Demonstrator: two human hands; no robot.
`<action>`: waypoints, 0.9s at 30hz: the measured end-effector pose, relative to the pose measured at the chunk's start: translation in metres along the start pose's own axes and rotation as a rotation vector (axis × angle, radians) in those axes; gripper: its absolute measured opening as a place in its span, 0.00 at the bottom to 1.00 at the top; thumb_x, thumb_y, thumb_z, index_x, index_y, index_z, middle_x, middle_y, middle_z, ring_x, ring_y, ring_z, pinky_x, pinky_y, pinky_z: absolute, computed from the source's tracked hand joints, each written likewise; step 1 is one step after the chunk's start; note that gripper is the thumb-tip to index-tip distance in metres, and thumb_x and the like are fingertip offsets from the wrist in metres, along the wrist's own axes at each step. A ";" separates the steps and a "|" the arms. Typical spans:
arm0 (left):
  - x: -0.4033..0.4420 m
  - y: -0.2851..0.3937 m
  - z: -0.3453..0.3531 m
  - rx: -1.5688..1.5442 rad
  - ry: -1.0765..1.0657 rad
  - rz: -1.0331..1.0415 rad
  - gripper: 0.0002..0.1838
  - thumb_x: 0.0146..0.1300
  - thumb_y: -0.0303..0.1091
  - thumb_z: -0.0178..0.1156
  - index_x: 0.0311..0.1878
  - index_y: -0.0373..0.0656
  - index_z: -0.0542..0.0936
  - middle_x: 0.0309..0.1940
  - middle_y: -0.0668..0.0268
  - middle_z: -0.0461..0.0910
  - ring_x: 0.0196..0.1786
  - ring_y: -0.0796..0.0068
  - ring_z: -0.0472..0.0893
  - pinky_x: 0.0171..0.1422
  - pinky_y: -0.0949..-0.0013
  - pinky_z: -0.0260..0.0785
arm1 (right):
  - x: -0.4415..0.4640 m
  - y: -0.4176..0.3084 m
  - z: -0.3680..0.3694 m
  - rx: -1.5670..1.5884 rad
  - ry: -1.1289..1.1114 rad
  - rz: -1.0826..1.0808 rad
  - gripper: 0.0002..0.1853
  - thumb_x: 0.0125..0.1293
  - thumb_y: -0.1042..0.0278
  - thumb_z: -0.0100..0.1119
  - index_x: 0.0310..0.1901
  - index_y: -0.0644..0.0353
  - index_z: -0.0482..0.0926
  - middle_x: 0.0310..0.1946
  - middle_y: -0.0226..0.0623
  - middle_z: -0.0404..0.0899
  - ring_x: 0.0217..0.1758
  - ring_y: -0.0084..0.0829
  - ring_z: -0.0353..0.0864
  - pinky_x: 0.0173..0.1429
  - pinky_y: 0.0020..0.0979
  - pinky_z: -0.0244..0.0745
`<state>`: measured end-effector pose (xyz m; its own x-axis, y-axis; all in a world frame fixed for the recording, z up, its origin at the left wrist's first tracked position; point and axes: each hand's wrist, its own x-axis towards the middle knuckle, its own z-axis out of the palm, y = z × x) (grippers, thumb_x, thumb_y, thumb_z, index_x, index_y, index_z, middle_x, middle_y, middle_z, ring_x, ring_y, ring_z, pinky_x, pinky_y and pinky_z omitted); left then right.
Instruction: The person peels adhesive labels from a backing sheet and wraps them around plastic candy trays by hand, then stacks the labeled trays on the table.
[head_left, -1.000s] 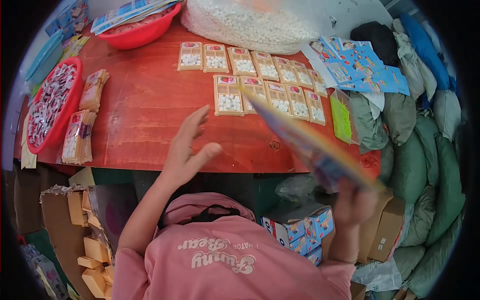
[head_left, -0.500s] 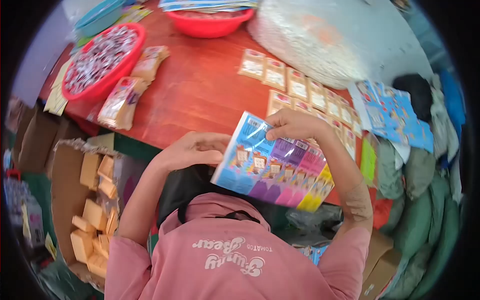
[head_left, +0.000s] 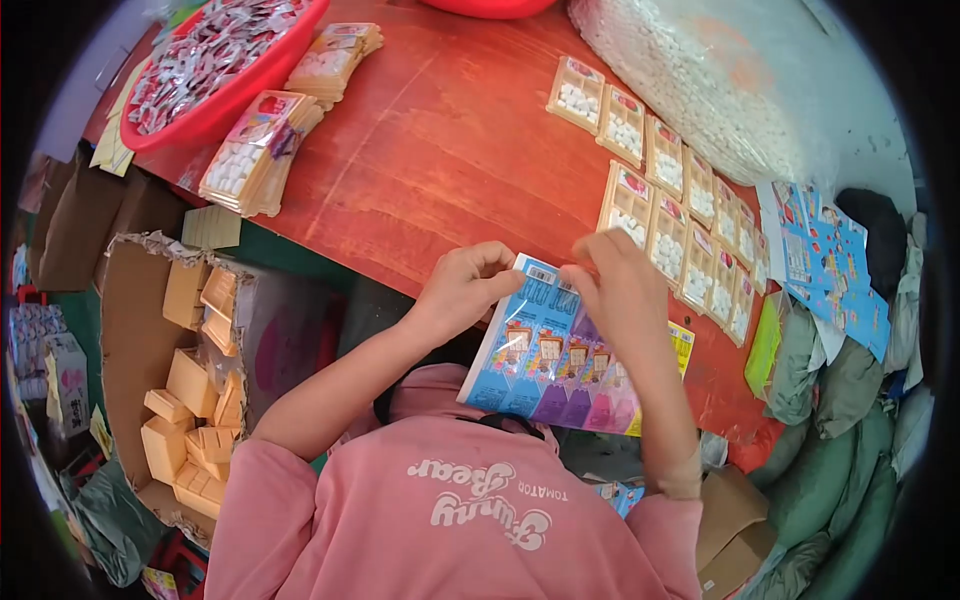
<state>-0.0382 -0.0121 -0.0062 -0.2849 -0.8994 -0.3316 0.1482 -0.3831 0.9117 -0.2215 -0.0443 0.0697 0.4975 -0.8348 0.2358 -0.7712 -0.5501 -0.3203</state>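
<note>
A printed packaging sheet (head_left: 540, 355) in blue, purple, pink and yellow hangs between my hands above my lap, at the table's near edge. My left hand (head_left: 462, 292) pinches its upper left corner between thumb and fingers. Gripping the top edge, my right hand (head_left: 625, 290) covers part of the print. Just beyond it, two rows of small tan trays (head_left: 668, 238) hold white pellets and red-printed pieces.
The red table (head_left: 430, 130) carries stacks of filled trays (head_left: 245, 160) and a red basin (head_left: 215, 85) of small wrapped sachets. A big clear bag of white pellets (head_left: 690, 90) lies at the back right, near blue printed sheets (head_left: 825, 260). A cardboard box (head_left: 140, 350) holds tan trays.
My left hand has moved from beside the sheet onto its corner and closed there. My right hand has shifted along the top edge. The view has tilted, so the tabletop appears higher.
</note>
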 end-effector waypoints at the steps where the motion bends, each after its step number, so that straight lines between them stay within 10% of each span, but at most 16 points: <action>1: 0.000 0.000 0.004 -0.065 -0.027 -0.011 0.07 0.65 0.33 0.56 0.40 0.39 0.74 0.31 0.68 0.79 0.32 0.83 0.79 0.31 0.76 0.75 | -0.010 -0.009 0.000 0.132 0.002 0.142 0.07 0.55 0.70 0.63 0.30 0.64 0.79 0.25 0.45 0.77 0.29 0.44 0.79 0.35 0.37 0.73; 10: -0.014 0.002 0.030 -0.088 -0.286 0.015 0.06 0.61 0.28 0.54 0.38 0.36 0.76 0.26 0.72 0.77 0.29 0.85 0.76 0.31 0.77 0.72 | -0.072 -0.049 0.014 0.548 0.238 0.646 0.05 0.59 0.74 0.60 0.33 0.67 0.80 0.27 0.44 0.81 0.27 0.33 0.82 0.32 0.30 0.75; 19: -0.035 0.011 0.050 0.707 -0.050 0.679 0.02 0.57 0.21 0.55 0.34 0.34 0.74 0.20 0.52 0.73 0.21 0.59 0.77 0.25 0.64 0.66 | -0.077 -0.064 0.000 0.464 0.266 0.643 0.02 0.56 0.78 0.58 0.30 0.68 0.78 0.22 0.40 0.79 0.24 0.25 0.79 0.29 0.27 0.72; 27: -0.035 0.010 0.047 0.501 -0.145 0.558 0.04 0.58 0.23 0.53 0.34 0.33 0.77 0.19 0.56 0.74 0.20 0.69 0.75 0.25 0.68 0.65 | -0.082 -0.060 0.016 0.395 0.377 0.624 0.01 0.52 0.79 0.58 0.27 0.65 0.77 0.21 0.40 0.78 0.22 0.27 0.79 0.28 0.27 0.73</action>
<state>-0.0712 0.0254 0.0259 -0.4203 -0.8819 0.2137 -0.1312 0.2921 0.9473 -0.2096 0.0564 0.0547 -0.1963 -0.9644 0.1770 -0.6305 -0.0141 -0.7760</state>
